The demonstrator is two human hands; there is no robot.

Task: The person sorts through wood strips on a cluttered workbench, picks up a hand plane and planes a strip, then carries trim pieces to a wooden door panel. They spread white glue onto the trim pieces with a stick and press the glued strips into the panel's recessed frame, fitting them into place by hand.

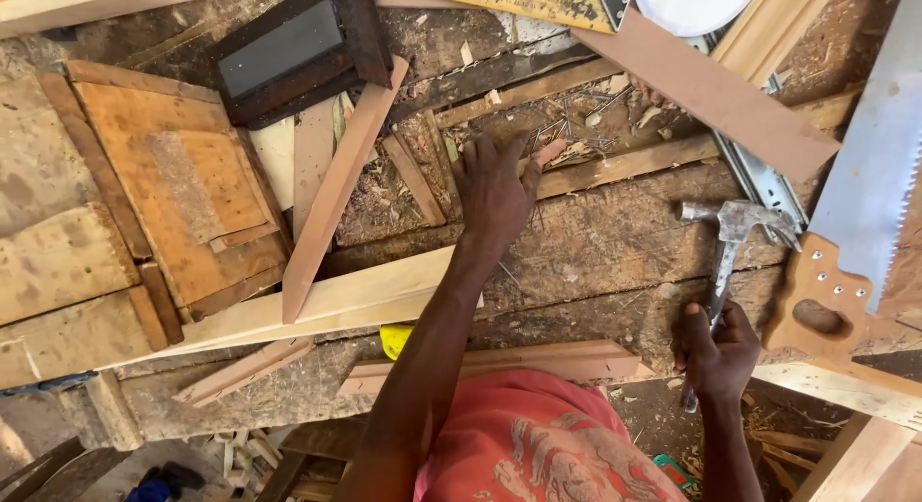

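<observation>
My right hand (pixel 718 353) grips one claw hammer (pixel 727 247); my left hand (pixel 495 190), fingers spread, presses the bench (pixel 595 243) beside scattered nails (pixel 576 122); one handsaw (pixel 860 204) lies near.

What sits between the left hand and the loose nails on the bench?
Nothing visible. The left hand lies flat on the worn wooden bench, fingertips already at the scattered thin metal nails. Only sawdust and chips lie around them. The right hand grips the steel claw hammer, off to the side.
</observation>
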